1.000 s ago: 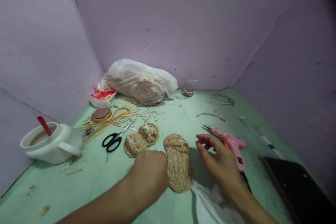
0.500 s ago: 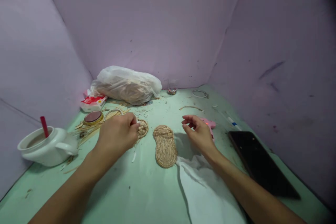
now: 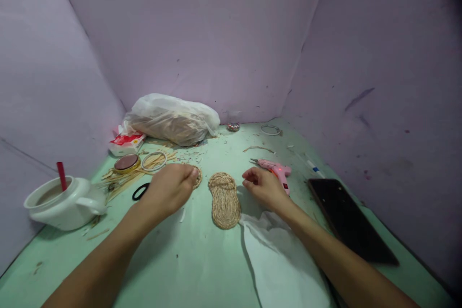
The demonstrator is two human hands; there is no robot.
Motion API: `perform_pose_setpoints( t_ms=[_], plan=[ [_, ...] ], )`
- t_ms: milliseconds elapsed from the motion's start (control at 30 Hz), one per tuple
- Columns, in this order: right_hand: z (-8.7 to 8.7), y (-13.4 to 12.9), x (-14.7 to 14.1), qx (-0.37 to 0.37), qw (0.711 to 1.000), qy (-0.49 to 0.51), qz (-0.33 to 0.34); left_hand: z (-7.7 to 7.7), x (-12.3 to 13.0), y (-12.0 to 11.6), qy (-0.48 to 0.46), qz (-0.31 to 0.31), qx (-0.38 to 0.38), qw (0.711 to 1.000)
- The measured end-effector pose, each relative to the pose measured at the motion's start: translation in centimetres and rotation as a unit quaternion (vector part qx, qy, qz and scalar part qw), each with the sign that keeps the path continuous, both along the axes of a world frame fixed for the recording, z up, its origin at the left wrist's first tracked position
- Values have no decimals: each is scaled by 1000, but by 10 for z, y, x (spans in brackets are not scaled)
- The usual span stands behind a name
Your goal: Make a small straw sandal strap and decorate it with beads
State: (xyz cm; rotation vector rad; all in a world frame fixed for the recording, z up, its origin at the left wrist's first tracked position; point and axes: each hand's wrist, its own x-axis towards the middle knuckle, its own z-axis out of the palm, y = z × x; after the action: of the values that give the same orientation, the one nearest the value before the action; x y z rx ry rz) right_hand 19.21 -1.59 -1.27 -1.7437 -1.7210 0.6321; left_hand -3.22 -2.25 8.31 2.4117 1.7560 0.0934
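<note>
A sole-shaped piece of coiled woven straw (image 3: pixel 225 202) lies flat on the table between my hands. To its left, my left hand (image 3: pixel 173 186) is closed, thumb pressed against the fingers; whatever it might hold is hidden. Just past its fingertips shows the edge of a second coiled straw piece (image 3: pixel 197 177), mostly covered by the hand; I cannot tell whether they touch. My right hand (image 3: pixel 265 186) hovers right of the sole-shaped piece, fingers loosely curved and apart, holding nothing visible. Behind it lies a pink glue gun (image 3: pixel 277 169) with a small red light.
White cloth (image 3: pixel 277 255) and a dark phone (image 3: pixel 350 219) lie at right. Leftward are a white pot (image 3: pixel 68 204) with a red stick, a black scissors handle (image 3: pixel 140 192), a round tin (image 3: pixel 127 163) and loose straw. A plastic bag (image 3: pixel 171 120) stands against the back wall.
My left hand has moved slightly right and down, exposing the scissors handle. My right hand has shifted left, uncovering more of the glue gun. The view has turned slightly.
</note>
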Motion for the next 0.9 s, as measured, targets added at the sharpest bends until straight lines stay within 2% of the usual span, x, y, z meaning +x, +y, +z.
perform_pose_setpoints(
  t_ms=[67, 200, 400, 633, 833, 900],
  plan=[
    [2, -5, -1, -42, 997, -42, 40, -14, 8, 0, 43, -39, -61, 996],
    [16, -19, -5, -89, 984, -116, 99, -36, 24, -10, 81, -75, -117, 987],
    [38, -44, -21, -97, 963, -212, 132, -45, 36, -25, 99, -57, -137, 984],
    [29, -52, -38, -105, 948, -253, 160, -51, 34, -20, 79, -45, -166, 982],
    [24, -50, -27, -173, 908, -335, 184, -54, 34, -24, 44, -18, -193, 980],
    [21, -48, -23, -176, 901, -352, 184, -54, 35, -24, 38, -15, -203, 978]
  ],
)
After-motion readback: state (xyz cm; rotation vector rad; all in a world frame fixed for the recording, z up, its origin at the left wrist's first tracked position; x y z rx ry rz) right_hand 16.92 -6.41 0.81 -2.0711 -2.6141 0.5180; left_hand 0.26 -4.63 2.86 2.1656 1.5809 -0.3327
